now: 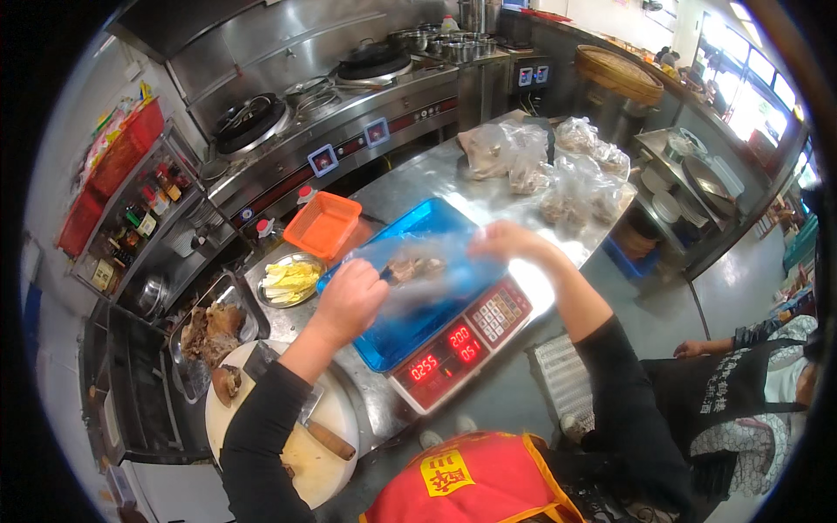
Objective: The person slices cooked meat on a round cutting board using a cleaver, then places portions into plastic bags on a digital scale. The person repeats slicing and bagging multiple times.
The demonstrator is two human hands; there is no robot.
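Note:
A clear plastic bag (pixel 425 281) with chunks of meat in it hangs over a blue tray (pixel 384 344). My left hand (pixel 351 301) is closed around one side of the bag. At the other side, my right hand (pixel 508 242) pinches its edge, a little blurred. Under the tray stands a digital scale (pixel 466 349) with a lit red display and a keypad. It is hard to tell whether the bag touches the tray. Below my left forearm, a cleaver (pixel 324 431) with a wooden handle lies on a round chopping board (pixel 248 444), partly hidden by my sleeve.
Several filled plastic bags (pixel 571 179) sit on the steel table's far right. An orange basket (pixel 323 225), a bowl of yellow-green leaves (pixel 292 281) and a tray of cooked meat (pixel 212 336) stand on the left. Another person (pixel 732 383) is at the right; stoves line the back.

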